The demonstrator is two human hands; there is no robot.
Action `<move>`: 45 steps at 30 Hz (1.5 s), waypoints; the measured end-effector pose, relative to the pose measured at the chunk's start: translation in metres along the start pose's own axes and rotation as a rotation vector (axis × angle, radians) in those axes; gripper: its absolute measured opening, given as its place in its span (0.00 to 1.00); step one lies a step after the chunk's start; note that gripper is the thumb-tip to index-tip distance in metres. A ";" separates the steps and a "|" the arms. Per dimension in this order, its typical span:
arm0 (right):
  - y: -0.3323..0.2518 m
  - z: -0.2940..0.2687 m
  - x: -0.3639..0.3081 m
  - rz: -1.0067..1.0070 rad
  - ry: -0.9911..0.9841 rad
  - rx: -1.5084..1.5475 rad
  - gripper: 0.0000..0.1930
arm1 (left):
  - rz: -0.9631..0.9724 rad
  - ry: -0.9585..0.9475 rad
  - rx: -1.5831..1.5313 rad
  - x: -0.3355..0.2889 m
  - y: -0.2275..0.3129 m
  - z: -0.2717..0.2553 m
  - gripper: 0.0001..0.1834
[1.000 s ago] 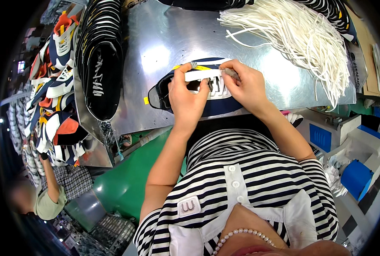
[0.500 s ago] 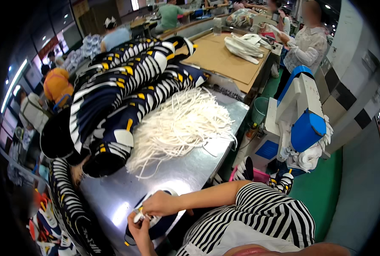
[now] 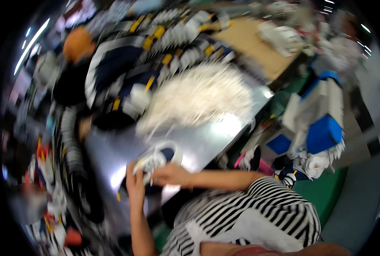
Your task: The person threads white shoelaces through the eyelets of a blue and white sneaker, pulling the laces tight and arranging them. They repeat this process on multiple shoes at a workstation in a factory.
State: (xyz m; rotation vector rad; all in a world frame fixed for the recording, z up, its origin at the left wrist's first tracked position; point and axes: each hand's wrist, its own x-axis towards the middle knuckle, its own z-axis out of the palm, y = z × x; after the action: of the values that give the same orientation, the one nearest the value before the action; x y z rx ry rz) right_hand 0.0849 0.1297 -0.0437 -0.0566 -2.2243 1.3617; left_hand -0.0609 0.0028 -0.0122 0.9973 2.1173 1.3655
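Observation:
A navy and white shoe upper (image 3: 168,152) lies on the metal tabletop in front of me, with white lacing across its middle. My left hand (image 3: 135,181) grips its left side, fingers closed along the edge. Beside it, my right hand (image 3: 171,175) pinches what looks like a white shoelace (image 3: 151,181) at the lacing; motion smears the fingertips. Farther up the table lies a large heap of loose white shoelaces (image 3: 202,98).
Long nested stacks of navy, white and yellow shoe uppers (image 3: 121,64) fill the table's far left. Cardboard (image 3: 249,47) covers the surface beyond. A white and blue machine (image 3: 322,111) stands at right, near a person (image 3: 341,53). More uppers (image 3: 49,187) lie at lower left.
The view has swung and blurred. My hands have moved apart a little from their close pinch over the upper, and more of its white lacing and rim now shows.

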 end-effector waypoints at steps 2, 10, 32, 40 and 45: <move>0.005 0.004 -0.013 0.061 -0.026 0.252 0.13 | 0.135 0.081 0.276 -0.025 0.020 -0.005 0.23; -0.030 -0.033 -0.005 0.697 -0.054 0.284 0.10 | 0.115 0.066 0.399 -0.059 0.034 -0.003 0.13; -0.030 -0.002 0.000 0.621 0.113 0.541 0.08 | -0.023 -0.032 0.273 -0.050 0.040 -0.004 0.11; -0.024 -0.003 0.008 0.536 0.101 0.356 0.11 | -0.015 0.019 0.420 -0.043 0.043 0.008 0.12; -0.030 -0.020 -0.012 0.496 -0.027 0.259 0.11 | -0.053 0.013 0.490 -0.045 0.043 0.009 0.13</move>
State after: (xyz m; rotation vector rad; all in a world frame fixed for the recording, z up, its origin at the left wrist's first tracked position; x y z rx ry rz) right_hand 0.1116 0.1277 -0.0163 -0.5296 -2.1155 1.9085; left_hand -0.0110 -0.0149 0.0219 1.0975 2.5306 0.8401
